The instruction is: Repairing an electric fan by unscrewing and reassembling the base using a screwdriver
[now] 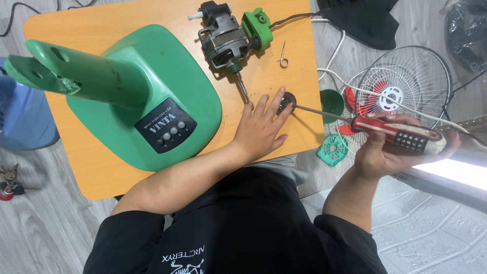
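My left hand (259, 128) lies flat on the orange table (101, 172), fingers spread, its fingertips steadying a small dark round part (289, 100). My right hand (385, 152) grips a screwdriver (401, 133) with a red, black and white handle. Its thin shaft reaches left and its tip meets the round part. Just above my left hand lies the fan motor (225, 43) with its steel shaft pointing toward my fingers, a green piece fixed to its right side.
A big green fan base (147, 96) with a button panel fills the table's left. A metal pin (283, 58) lies by the motor. On the floor to the right sit a wire fan guard (406, 86), red blades, green round parts and a white cable.
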